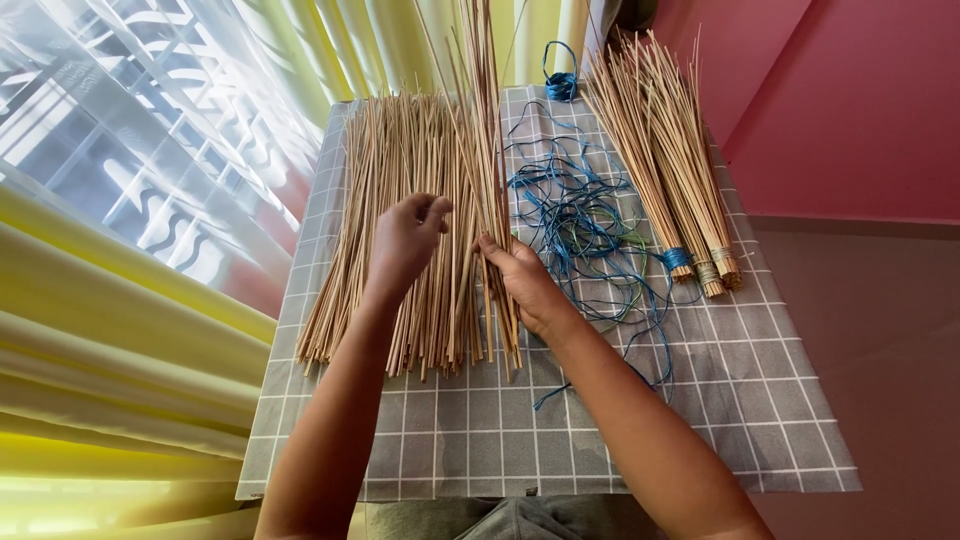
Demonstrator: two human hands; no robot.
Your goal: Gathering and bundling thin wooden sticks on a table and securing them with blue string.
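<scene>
Loose sticks (pixel 400 240), thin, pale, straw-like, lie fanned on grey checked cloth (pixel 720 400). Right hand (pixel 520 280) grips a small bunch of them; left hand (pixel 405 240) hovers half-curled over the pile, holding nothing clear. Three tied bundles (pixel 665 170) done at right; most sticks still loose. Tangled blue string (pixel 575 215) lies between.

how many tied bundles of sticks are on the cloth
3, side by side at the right of the grey checked cloth: blue-tied bundle, then two pale-tied ones. Overlap may hide more.
</scene>
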